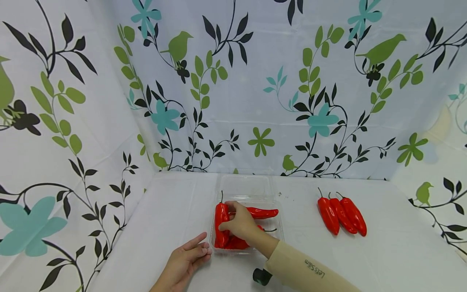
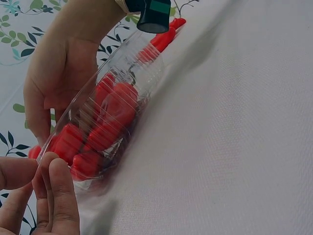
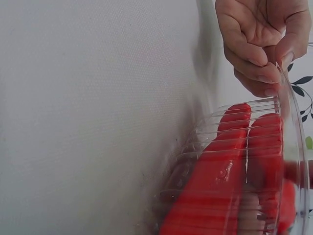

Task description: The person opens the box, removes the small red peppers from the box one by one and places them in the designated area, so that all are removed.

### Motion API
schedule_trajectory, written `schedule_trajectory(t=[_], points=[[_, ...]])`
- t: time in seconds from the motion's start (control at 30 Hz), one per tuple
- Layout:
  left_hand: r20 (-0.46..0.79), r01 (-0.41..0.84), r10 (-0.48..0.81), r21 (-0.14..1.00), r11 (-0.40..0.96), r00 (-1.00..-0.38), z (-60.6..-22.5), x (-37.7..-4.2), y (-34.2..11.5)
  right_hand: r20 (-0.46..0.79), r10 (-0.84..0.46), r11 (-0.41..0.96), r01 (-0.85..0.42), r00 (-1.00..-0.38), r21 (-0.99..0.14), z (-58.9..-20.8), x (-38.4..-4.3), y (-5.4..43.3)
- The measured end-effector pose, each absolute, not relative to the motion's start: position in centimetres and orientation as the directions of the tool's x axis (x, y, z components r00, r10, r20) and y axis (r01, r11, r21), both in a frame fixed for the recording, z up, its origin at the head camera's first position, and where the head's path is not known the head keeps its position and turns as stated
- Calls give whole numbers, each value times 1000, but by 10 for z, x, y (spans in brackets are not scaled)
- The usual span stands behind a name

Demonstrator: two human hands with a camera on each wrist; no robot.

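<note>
A clear plastic container (image 1: 237, 252) with several red chili peppers in it rests on the white table, its hinged lid (image 1: 245, 186) folded open at the back. My right hand (image 1: 240, 223) reaches into it, thumb and fingers gripping an upright-pointing red chili pepper (image 1: 220, 215) along the left wall. Another pepper (image 1: 265, 213) lies crosswise at the back, and more (image 1: 237, 243) lie under the hand, partly hidden. At the front left corner, my left hand (image 1: 184, 259) pinches the rim between thumb and fingers, plain in the right wrist view, where peppers (image 3: 210, 181) show through the ribbed wall.
Three more red chili peppers (image 1: 342, 215) lie side by side on the table to the right of the container. A black wrist camera (image 1: 262, 276) sits under the right sleeve (image 1: 306, 267). Patterned cloth (image 1: 226, 121) hangs behind the table and along both sides.
</note>
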State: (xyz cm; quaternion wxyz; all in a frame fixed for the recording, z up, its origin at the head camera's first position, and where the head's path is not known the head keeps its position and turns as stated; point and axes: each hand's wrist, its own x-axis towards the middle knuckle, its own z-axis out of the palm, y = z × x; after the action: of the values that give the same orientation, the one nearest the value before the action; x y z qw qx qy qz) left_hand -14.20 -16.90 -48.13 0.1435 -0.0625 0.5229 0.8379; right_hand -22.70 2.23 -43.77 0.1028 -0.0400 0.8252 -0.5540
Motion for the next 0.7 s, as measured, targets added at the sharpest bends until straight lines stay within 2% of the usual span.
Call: schedule_trajectory(t=[0.7], points=[[-258,-310,177,850,-427,-950,-480,-142,-169,-114,-220,258,54,-969,-964,-436,-226,37]])
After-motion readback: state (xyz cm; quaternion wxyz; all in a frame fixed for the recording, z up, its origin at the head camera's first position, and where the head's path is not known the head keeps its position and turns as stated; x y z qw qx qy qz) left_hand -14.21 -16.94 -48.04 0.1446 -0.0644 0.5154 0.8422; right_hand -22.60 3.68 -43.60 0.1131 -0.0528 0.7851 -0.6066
